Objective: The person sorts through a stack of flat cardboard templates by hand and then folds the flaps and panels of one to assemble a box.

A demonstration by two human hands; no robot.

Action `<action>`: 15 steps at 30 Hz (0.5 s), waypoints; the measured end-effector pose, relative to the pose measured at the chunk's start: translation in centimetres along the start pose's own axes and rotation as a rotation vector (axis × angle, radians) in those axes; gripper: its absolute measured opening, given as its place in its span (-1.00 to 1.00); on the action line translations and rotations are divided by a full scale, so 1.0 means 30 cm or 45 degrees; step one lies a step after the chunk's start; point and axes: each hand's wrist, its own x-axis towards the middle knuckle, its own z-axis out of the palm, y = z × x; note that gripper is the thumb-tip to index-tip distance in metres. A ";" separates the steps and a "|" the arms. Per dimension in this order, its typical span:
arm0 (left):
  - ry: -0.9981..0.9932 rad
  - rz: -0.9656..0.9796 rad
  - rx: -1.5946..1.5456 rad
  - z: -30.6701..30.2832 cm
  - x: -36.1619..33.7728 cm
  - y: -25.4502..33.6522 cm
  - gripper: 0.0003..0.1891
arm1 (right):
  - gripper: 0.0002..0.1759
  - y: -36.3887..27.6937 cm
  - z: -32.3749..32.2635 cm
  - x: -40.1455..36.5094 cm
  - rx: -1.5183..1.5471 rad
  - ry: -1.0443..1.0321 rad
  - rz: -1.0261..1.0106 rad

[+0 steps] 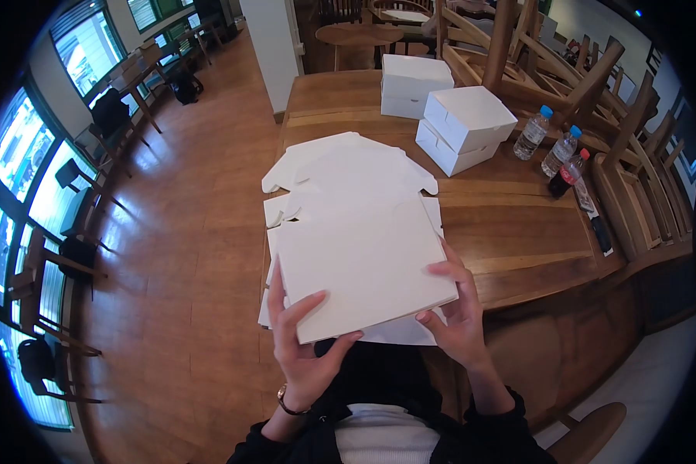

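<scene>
Flat white cardboard sheets [356, 174] with cut tabs and slots lie stacked at the near left part of the wooden table. On top, a folded white cardboard piece [367, 263] has its near edge between both hands. My left hand [305, 336] grips its near left corner, thumb below the edge and fingers on the top and side. My right hand [456, 309] holds the near right corner, fingertips on the top and side, thumb at the near edge.
Folded white boxes [472, 120] stand at the back of the table [518, 232], with another pair [416, 81] behind. To the right are two blue-capped water bottles [532, 135], a red-capped dark bottle [568, 174] and a dark-handled tool [600, 234]. Upturned wooden chairs [510, 46] rise behind.
</scene>
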 end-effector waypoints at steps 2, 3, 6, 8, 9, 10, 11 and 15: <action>-0.007 0.004 -0.021 -0.025 0.005 -0.010 -0.34 | -0.34 -0.010 -0.001 0.007 0.009 -0.068 0.028; -0.010 0.005 -0.030 -0.041 0.006 -0.013 -0.35 | -0.35 -0.016 0.000 0.011 0.015 -0.103 0.043; -0.074 -0.080 -0.051 -0.091 0.007 -0.019 -0.38 | -0.40 -0.037 -0.023 0.021 0.193 -0.258 0.387; -0.073 -0.170 -0.094 -0.104 0.012 -0.007 -0.39 | -0.41 -0.035 -0.032 0.029 0.231 -0.299 0.420; -0.071 -0.214 -0.113 -0.110 0.015 -0.003 -0.39 | -0.42 -0.030 -0.034 0.035 0.251 -0.322 0.435; -0.092 -0.195 -0.068 -0.116 0.013 -0.006 -0.32 | -0.42 -0.024 -0.036 0.041 0.242 -0.326 0.419; -0.112 -0.175 -0.025 -0.119 0.013 -0.012 -0.24 | -0.42 -0.016 -0.039 0.051 0.230 -0.330 0.400; 0.103 -0.258 -0.183 -0.091 0.019 -0.015 0.17 | -0.44 0.000 -0.047 0.160 0.208 -0.182 0.552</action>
